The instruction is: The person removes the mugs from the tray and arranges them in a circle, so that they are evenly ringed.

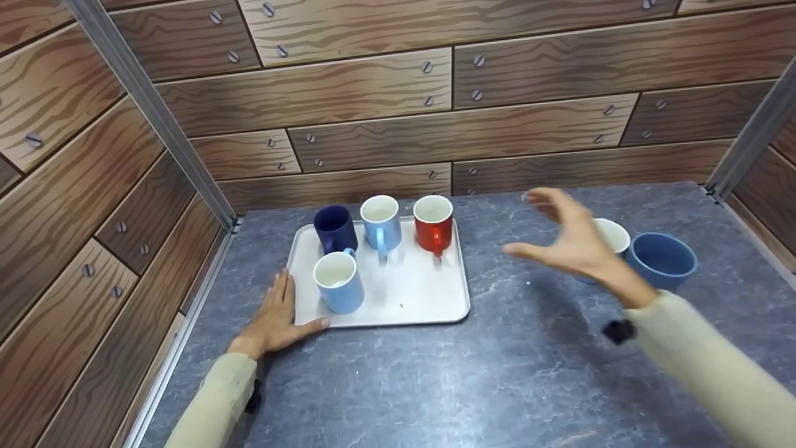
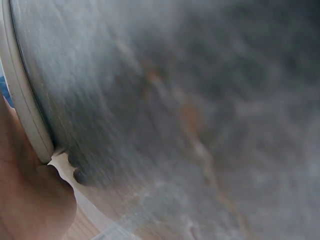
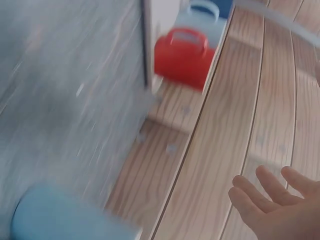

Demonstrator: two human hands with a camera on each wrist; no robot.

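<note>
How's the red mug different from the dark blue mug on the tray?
The round red mug is white inside; the round dark blue mug is dark inside. The red mug stands near the right edge of the white rectangular tray, while the dark blue mug is nearer the left. Both stand upright.

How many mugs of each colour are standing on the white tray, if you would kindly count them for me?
Light blue mugs: 2
Dark blue mug: 1
Red mug: 1
Total on the white tray: 4
</note>
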